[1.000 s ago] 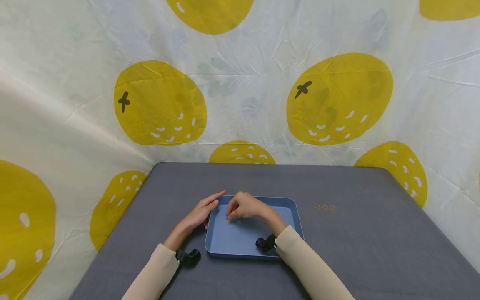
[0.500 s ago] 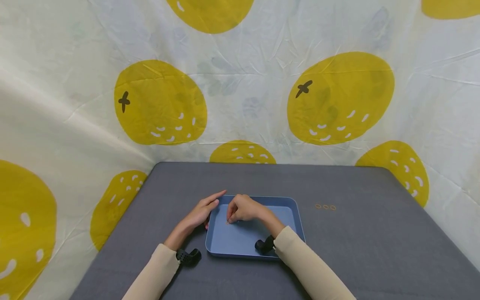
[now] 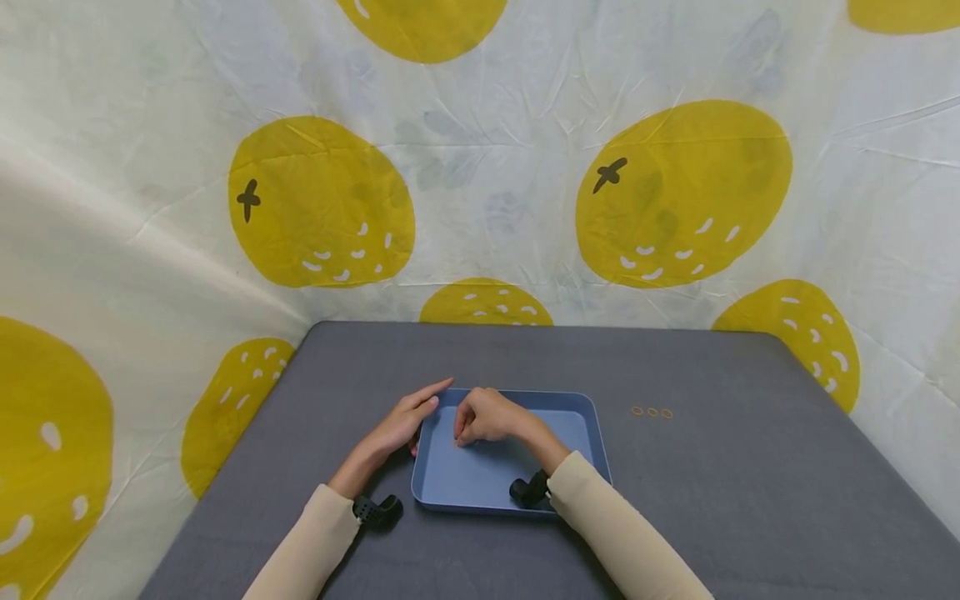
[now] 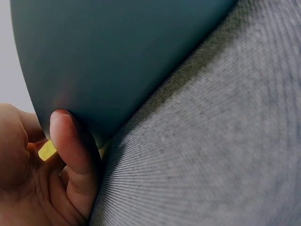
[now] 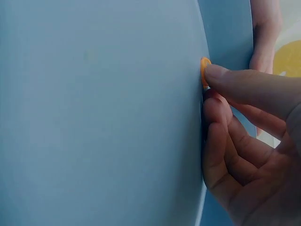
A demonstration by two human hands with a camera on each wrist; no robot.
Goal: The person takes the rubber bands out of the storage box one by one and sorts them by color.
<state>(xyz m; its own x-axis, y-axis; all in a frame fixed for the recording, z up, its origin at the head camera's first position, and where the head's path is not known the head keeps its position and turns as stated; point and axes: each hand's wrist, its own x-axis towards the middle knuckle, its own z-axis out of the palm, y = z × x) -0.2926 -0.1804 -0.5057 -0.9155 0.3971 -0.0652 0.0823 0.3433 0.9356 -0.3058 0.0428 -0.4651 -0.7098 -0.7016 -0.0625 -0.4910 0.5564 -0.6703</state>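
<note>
My right hand [image 3: 489,415] is inside the blue tray [image 3: 465,492], over its left part. In the right wrist view, its thumb and forefinger pinch a small orange rubber band [image 5: 204,70] at the tray floor, and the other fingers are curled. Part of the band is hidden under the thumb. My left hand [image 3: 397,429] holds the tray's far left corner. In the left wrist view, a bent finger [image 4: 70,141] presses the tray's outer wall.
Three orange rubber bands [image 3: 652,412] lie in a row on the grey tabletop [image 3: 750,483], right of the tray. A white curtain [image 3: 495,167] printed with yellow fruit hangs behind the table.
My right fingertips have come down slightly onto the rubber band, which showed beneath them a second ago. The left hand and the tray stay in place.
</note>
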